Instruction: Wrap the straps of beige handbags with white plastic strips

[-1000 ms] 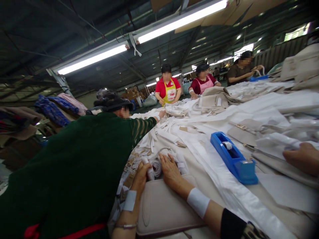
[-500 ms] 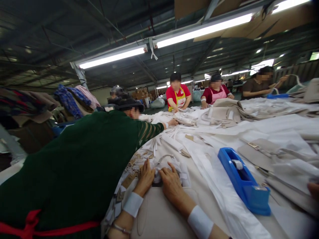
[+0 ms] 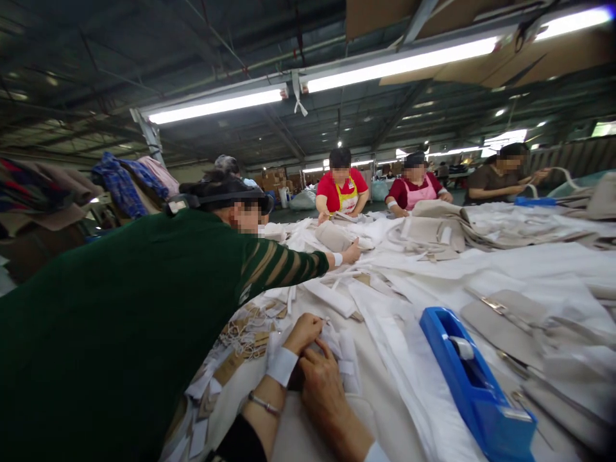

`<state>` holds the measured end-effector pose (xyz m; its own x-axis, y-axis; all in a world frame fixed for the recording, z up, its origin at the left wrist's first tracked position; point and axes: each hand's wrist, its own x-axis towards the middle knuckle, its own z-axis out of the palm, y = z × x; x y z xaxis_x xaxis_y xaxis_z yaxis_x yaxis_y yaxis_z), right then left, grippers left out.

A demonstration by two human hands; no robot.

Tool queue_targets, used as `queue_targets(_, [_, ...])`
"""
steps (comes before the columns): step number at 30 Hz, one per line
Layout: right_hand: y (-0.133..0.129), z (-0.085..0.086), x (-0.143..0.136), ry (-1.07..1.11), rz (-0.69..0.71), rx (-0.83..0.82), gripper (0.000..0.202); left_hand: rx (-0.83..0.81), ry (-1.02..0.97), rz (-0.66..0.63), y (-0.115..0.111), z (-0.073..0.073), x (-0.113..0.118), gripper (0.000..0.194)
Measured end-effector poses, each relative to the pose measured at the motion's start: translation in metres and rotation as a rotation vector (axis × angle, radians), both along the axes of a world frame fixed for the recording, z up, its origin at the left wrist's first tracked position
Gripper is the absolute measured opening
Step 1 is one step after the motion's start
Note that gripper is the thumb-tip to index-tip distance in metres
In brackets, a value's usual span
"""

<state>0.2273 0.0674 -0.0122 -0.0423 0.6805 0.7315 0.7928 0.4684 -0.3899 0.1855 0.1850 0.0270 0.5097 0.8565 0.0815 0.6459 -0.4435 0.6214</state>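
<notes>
A light beige bag lies in front of me, with white wrapping at its far end. My left hand is over that end, its fingers curled down toward the wrapping. Just nearer, my right hand is bent with its fingers pointing at my left one, close together. What the fingertips hold, if anything, is hidden. White bands circle both wrists. Brown and white tags with strings lie left of my hands.
A blue tape dispenser stands at the right, near beige bags and white sheets. A person in green leans in from the left, one arm across the table. Other people work at the far side.
My hands have come together and their fingers have curled in; the left one moved right. The person in green reaches farther right, a hand now on a beige piece.
</notes>
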Motion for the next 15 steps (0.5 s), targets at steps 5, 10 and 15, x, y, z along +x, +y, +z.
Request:
queue_targets(5, [-0.004, 0.003, -0.001, 0.135, 0.039, 0.073, 0.027, 0.010, -0.047, 0.086, -0.007, -0.007, -0.003, 0.025])
queue_targets(10, [-0.016, 0.019, 0.009, 0.320, 0.014, 0.024, 0.036, 0.030, -0.067, 0.161, -0.017, -0.006, -0.001, 0.026])
queue_targets(15, [0.010, 0.041, 0.048, 0.400, -0.213, -0.254, 0.030, 0.073, -0.075, 0.192, -0.024, -0.008, 0.001, 0.025])
